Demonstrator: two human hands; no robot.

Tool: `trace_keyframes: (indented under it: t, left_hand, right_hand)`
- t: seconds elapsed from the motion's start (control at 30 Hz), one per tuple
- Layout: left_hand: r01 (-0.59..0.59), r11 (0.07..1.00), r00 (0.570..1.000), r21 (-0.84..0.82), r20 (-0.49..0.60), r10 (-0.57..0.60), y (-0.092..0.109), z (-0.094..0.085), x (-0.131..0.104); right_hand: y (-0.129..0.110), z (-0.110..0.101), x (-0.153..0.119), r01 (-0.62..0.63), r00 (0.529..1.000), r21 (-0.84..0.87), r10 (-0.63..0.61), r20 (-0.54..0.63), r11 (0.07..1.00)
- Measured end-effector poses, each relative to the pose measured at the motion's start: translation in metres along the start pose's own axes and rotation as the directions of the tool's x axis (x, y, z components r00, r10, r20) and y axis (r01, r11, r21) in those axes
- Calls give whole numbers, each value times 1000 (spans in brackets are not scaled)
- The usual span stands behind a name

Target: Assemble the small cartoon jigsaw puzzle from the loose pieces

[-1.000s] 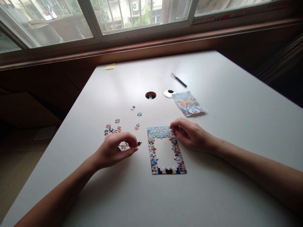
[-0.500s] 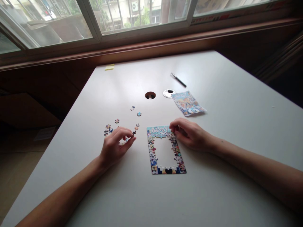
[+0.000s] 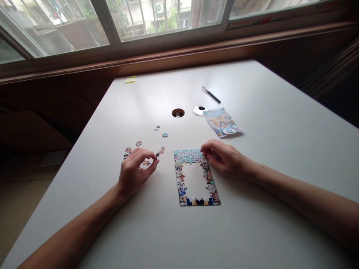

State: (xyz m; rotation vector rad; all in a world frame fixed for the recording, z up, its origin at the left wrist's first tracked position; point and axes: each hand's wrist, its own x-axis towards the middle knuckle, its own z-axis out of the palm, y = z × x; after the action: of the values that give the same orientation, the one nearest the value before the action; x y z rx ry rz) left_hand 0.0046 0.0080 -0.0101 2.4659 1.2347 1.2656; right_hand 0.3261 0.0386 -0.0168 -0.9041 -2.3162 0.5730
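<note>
Pinching a small dark puzzle piece (image 3: 157, 155) between thumb and fingertip, the left hand (image 3: 134, 167) is nearly closed, left of the picture's centre. The piece seems held only by its edge, so a slackened pinch could let it twist or drop. Just beyond it lies a patterned loose piece (image 3: 162, 150); whether the two touch I cannot tell, but a careless sweep could knock that one away. More pieces (image 3: 128, 150) sit close behind the knuckles and could be scattered if the hand drags back. The puzzle border (image 3: 181, 183), its middle bare, lies flat just below centre. At its upper right corner is the right hand (image 3: 224, 158), fingers curled; whether it grips the edge is unclear. Any pull there could skew the border. A flicked piece could fall into the open round hole (image 3: 178, 113), upper middle.
</note>
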Motion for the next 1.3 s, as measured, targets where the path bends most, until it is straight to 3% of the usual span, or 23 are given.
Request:
trace_keyframes:
  t: [0.53, 1.3]
  left_hand:
    - [57, 998, 998, -4, -2, -57, -1, 1, -2]
    - [45, 999, 999, -19, -22, -45, -4, 1, -3]
  right_hand:
    - [-1, -1, -1, -15, 1000, -5, 15, 2, 1000]
    - [0, -1, -1, -9, 1000, -10, 9, 11, 1000]
